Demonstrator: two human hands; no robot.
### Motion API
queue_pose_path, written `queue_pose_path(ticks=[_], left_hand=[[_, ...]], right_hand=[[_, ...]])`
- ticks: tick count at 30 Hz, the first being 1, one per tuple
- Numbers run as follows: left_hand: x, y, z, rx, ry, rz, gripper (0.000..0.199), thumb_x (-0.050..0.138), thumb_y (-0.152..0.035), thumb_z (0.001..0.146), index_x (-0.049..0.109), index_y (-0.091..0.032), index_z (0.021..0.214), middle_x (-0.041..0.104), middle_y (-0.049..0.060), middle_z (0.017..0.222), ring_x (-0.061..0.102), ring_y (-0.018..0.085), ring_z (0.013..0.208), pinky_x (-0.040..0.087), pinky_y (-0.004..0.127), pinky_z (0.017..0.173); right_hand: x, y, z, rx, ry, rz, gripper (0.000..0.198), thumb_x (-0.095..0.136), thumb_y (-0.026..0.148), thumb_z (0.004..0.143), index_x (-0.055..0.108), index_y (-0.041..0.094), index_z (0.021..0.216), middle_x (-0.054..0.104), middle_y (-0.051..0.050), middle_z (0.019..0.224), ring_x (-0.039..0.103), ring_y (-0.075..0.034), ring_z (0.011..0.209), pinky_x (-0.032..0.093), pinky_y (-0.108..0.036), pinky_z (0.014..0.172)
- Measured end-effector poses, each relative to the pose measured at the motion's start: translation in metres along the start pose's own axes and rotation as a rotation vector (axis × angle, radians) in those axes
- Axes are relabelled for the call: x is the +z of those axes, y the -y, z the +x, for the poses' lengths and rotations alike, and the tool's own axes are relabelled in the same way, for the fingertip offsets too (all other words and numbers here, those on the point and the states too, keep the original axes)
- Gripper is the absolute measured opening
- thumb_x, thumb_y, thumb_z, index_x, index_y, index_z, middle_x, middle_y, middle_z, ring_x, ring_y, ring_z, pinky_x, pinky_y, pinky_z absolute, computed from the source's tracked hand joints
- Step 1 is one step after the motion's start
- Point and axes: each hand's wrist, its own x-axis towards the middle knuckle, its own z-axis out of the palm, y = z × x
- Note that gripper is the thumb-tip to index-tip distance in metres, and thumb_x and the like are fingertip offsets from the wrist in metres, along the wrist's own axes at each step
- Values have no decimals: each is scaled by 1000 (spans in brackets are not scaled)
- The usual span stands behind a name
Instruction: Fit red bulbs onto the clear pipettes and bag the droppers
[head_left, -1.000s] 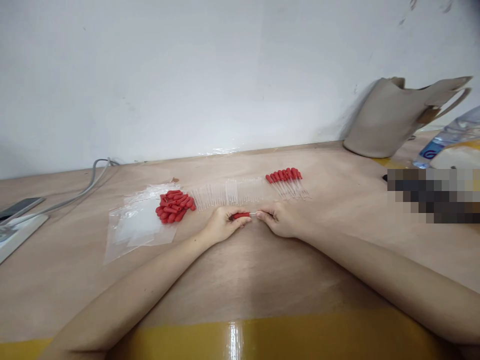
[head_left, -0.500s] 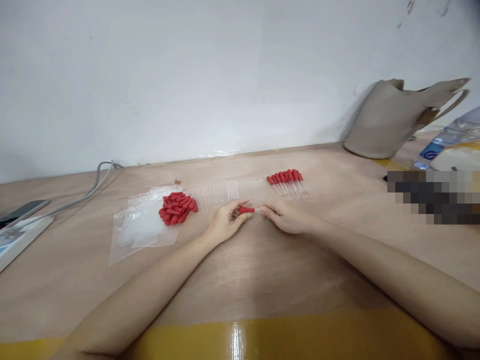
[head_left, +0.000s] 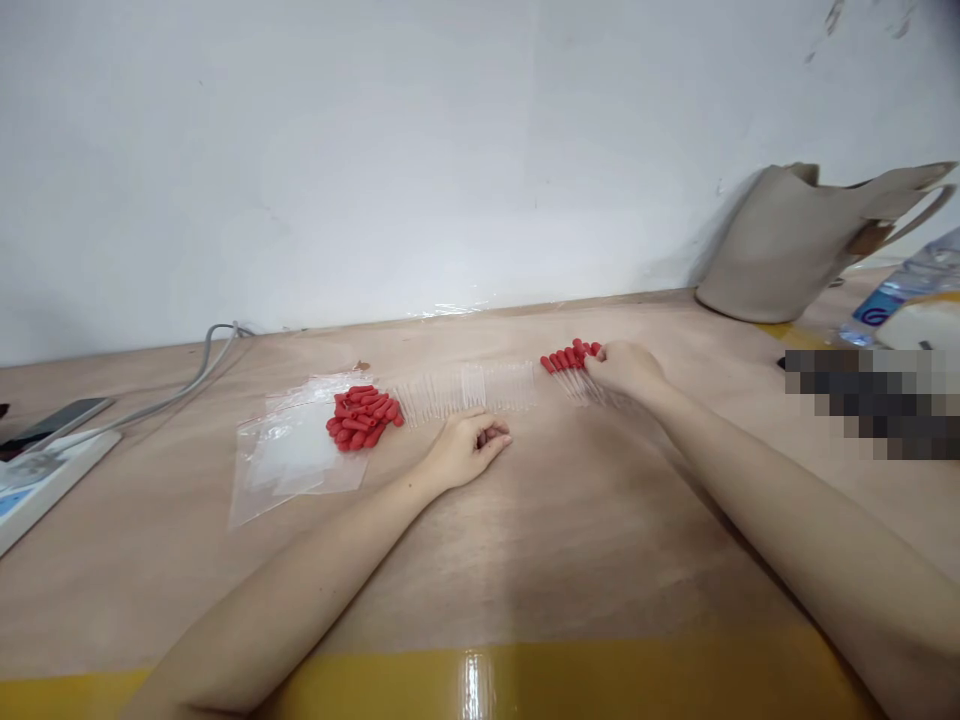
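Brown table [head_left: 465,570] against white wall [head_left: 375,160]. Left hand [head_left: 462,448]: fingers half curled, tips slightly apart. Right hand [head_left: 626,368]: fingers at red-bulbed droppers [head_left: 565,359]; cannot tell whether clamped. From left hand: clear tubes [head_left: 472,386] at twelve o'clock, droppers at two, loose red bulbs [head_left: 363,419] at ten, plastic bags [head_left: 274,478] at nine.

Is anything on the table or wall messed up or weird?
Yes: dark marks high on the wall, at right, interrupt its pale surface. Nothing looks spilled; the loose red bulbs lie heaped together.
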Motion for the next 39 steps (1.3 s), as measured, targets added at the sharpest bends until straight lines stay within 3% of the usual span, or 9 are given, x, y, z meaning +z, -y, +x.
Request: queue_pose_path(ticks=[7, 14, 17, 23, 27, 34, 39], left_hand=[[0, -1, 0, -10, 5, -9, 13, 55, -23, 80, 65, -14, 85, 56, 1, 71, 49, 8, 58, 41, 21, 57], [1, 1, 0, 7, 2, -9, 12, 55, -22, 80, 64, -15, 85, 56, 1, 71, 49, 8, 59, 41, 20, 58], [1, 1, 0, 11, 3, -10, 13, 55, -22, 81, 64, -15, 85, 55, 0, 71, 49, 8, 59, 41, 21, 58], [1, 0, 0, 1, 14, -1, 13, 54, -23, 81, 63, -16, 85, 54, 0, 71, 49, 8, 59, 41, 21, 58], [1, -1, 0, 13, 23, 16, 12, 53, -22, 81, 63, -16, 85, 54, 1, 72, 49, 9, 59, 41, 21, 59], [0, -2, 0, 54, 25, 48, 13, 52, -22, 83, 62, -16, 86, 54, 1, 73, 50, 10, 61, 41, 23, 61], [1, -1, -2, 85, 27, 91, 14, 47, -23, 85, 60, -17, 85, 54, 2, 74, 51, 11, 64, 41, 24, 62]], right_hand=[[12, 0, -6, -48, 23, -146, 33, 43, 38, 79, 64, 13, 83, 64, -15, 81, 61, -26, 78, 40, -32, 62], [14, 17, -18, -164, -70, -61, 30, 44, 40, 79, 61, 19, 66, 64, -7, 76, 60, -22, 76, 41, -30, 64], [22, 34, -23, -210, -44, -32, 29, 46, 40, 79, 63, 19, 68, 65, -7, 78, 59, -21, 79, 42, -31, 69], [37, 64, -11, -99, 82, -29, 31, 49, 34, 76, 65, 15, 95, 64, -15, 98, 59, -28, 91, 44, -33, 69], [41, 73, 0, -48, 153, -21, 33, 52, 28, 74, 65, 14, 100, 63, -17, 103, 59, -29, 96, 45, -34, 71], [36, 74, 5, -66, 212, -8, 33, 51, 27, 74, 64, 14, 102, 63, -17, 104, 60, -29, 93, 45, -33, 67], [25, 67, -17, -179, 138, 3, 31, 38, 28, 84, 62, 13, 95, 65, -16, 92, 61, -25, 85, 42, -30, 64]])
